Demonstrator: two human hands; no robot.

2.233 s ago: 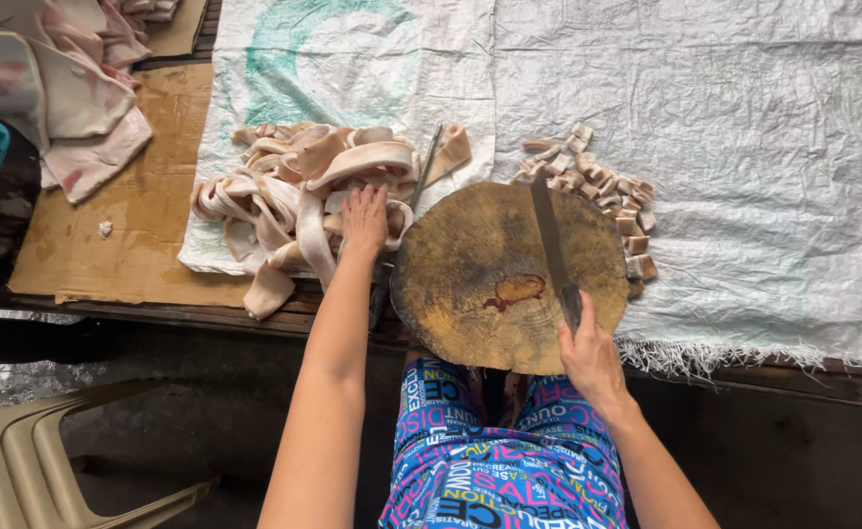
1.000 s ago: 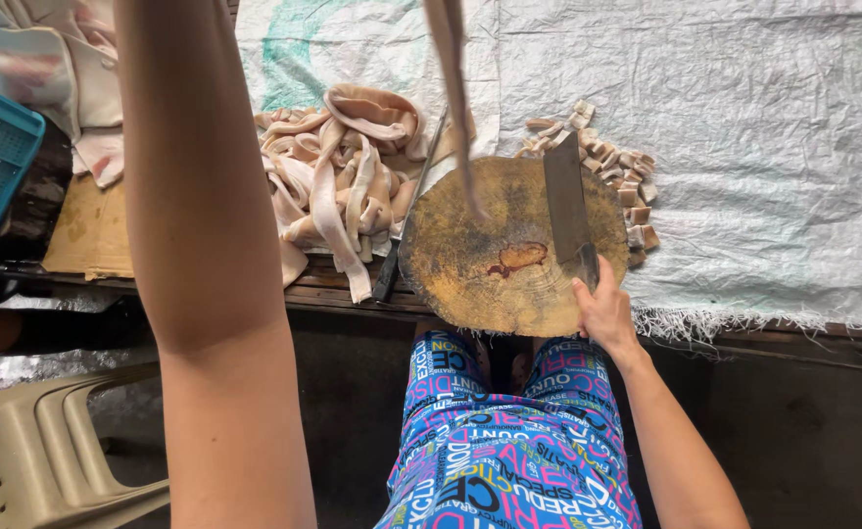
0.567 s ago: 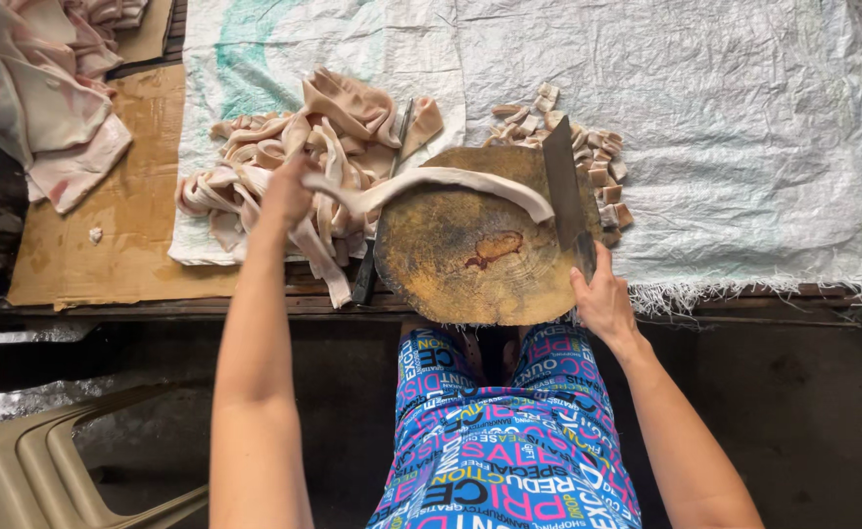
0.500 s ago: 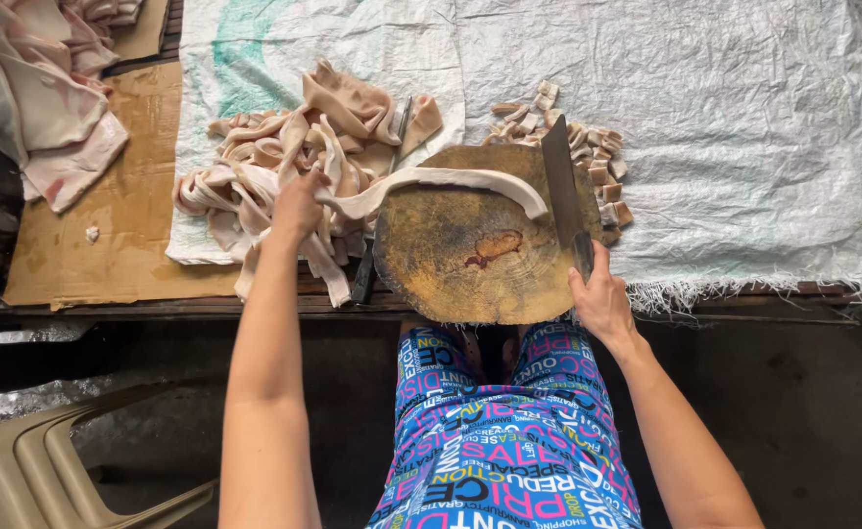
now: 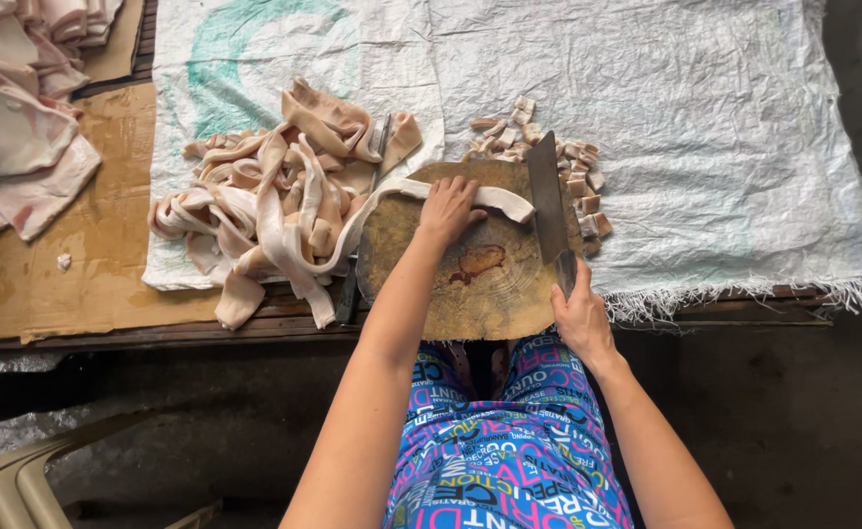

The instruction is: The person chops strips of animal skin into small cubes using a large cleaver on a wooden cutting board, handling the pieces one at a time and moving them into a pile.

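Observation:
A round wooden chopping block (image 5: 470,284) stands at the near edge of a low table. My left hand (image 5: 448,208) presses a long pale strip of pork skin (image 5: 495,199) flat across the block's far side. My right hand (image 5: 580,315) grips the handle of a cleaver (image 5: 549,201), whose blade rests on the block at the strip's right end. A heap of uncut pale strips (image 5: 274,206) lies left of the block. Small cut pieces (image 5: 568,162) are piled behind and right of it.
A white woven sack cloth (image 5: 705,137) covers the table, with brown cardboard (image 5: 69,264) at the left. Folded pale slabs (image 5: 20,127) sit at the far left. A beige plastic chair (image 5: 20,490) stands low left. My patterned trousers (image 5: 509,451) are below the block.
My left hand lifted one strip from the heap, carried it over, and now holds it down on the block. The cleaver has stayed on the block in my right hand.

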